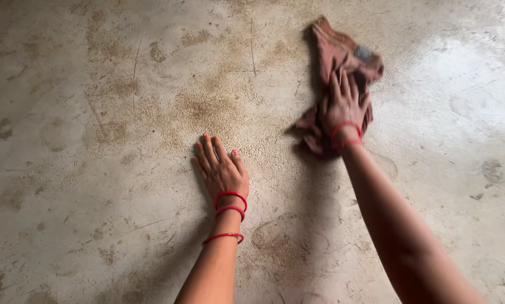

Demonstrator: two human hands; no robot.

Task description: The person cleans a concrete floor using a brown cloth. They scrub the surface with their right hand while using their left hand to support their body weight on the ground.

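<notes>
Our right hand (345, 107) presses a crumpled brown cloth (342, 62) against the stained concrete floor (95, 112) — fingers spread flat over it. Our left hand (221, 169) lies palm-down beside it, fingers together, bracing us.

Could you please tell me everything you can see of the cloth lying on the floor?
The cloth is a crumpled rag of faded reddish-brown fabric with a small grey patch near its far end. It lies bunched flat on the stained concrete floor, at the upper right. The right hand presses down on its near part, fingers spread. The left hand rests apart, on bare floor.
</notes>
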